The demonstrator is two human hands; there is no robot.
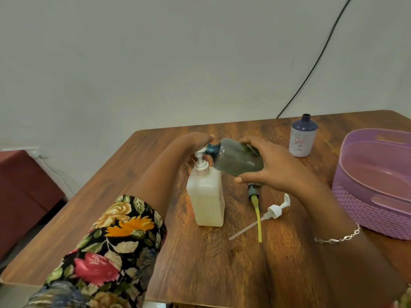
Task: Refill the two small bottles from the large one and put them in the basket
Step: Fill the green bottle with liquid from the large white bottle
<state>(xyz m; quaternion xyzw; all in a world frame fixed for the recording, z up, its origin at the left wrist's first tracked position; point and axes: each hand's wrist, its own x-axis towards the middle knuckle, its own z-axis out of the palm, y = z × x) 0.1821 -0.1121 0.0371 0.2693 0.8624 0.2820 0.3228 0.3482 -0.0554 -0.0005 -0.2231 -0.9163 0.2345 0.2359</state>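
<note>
The large translucent bottle [205, 197] of pale liquid stands upright mid-table with a white pump on top. My left hand [191, 142] rests on that pump head from above. My right hand [269, 165] grips a small grey-green bottle [236, 160], tilted on its side, its blue open neck right at the pump's nozzle. A second small bottle [303, 136], white with a dark blue shoulder and no cap, stands upright further back on the right. The purple basket [364, 210] sits at the right edge with nothing seen in it.
Two removed pumps lie on the wooden table [222, 274] in front of my right hand: a white one [275, 210] with a clear tube and a dark one [254, 196] with a yellow tube. A black cable [315, 63] runs down the wall behind.
</note>
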